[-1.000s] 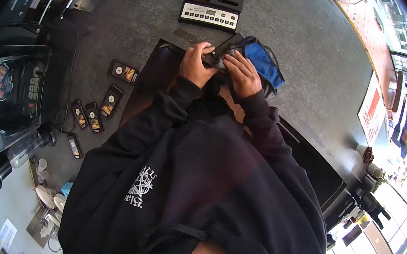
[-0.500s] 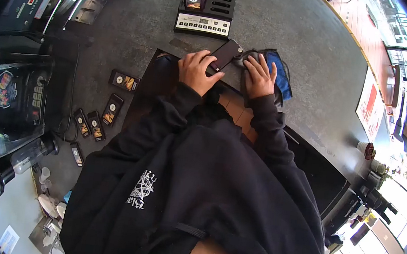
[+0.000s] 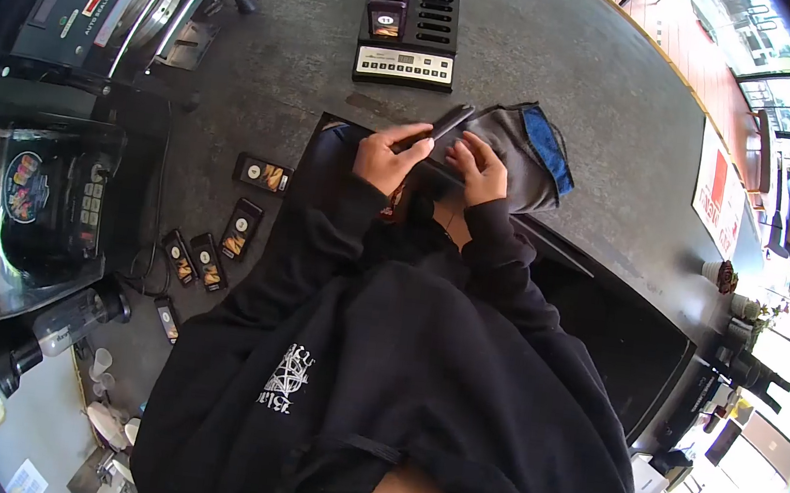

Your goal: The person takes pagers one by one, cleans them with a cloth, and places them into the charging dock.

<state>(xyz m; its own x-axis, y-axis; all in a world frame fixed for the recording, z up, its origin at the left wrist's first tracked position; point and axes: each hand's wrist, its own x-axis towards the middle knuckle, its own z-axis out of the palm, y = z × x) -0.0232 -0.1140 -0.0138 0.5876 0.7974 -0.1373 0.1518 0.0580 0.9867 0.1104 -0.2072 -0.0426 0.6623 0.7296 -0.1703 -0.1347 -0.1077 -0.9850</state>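
Note:
A dark, thin pager [image 3: 451,120] is tilted on edge in my left hand [image 3: 391,158], pinched between thumb and fingers. My right hand [image 3: 480,168] is just right of it, its fingers bent and a little apart, with nothing seen in them. Beside and behind that hand a grey cloth with a blue band [image 3: 524,156] lies spread on the dark counter. Farther off stands the charging base [image 3: 404,68] with a keypad and slots; several upright pagers [image 3: 387,20] fill its left row.
Several more pagers [image 3: 241,229] lie on the counter at the left. A sealing machine [image 3: 81,6] and a black blender housing [image 3: 49,207] stand at the far left. A red-and-white sign [image 3: 718,191] is at the right edge.
The cloth was bunched under my right hand; now it lies flatter, and that hand has come off it toward the pager. My left hand has tilted the pager up on edge.

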